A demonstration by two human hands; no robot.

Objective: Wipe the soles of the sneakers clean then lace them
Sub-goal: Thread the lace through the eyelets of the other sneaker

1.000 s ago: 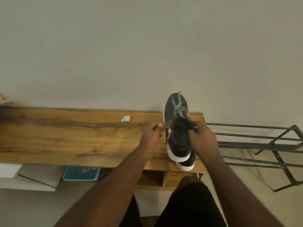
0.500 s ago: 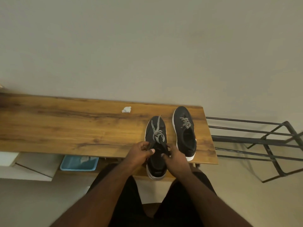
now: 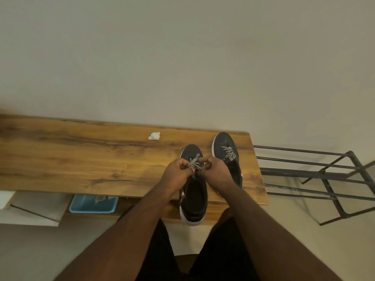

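- A wooden surface [image 3: 81,159] runs along a plain pale wall [image 3: 182,57].
- A dark metal rack [image 3: 316,175] stands just past the surface's right end.
- A light blue tray [image 3: 93,203] sits under the surface's near edge, beside a white box [image 3: 30,209] at the left.

Both hands [image 3: 178,172] [image 3: 216,171] pinch lace [image 3: 194,165] over near sneaker [image 3: 193,197].
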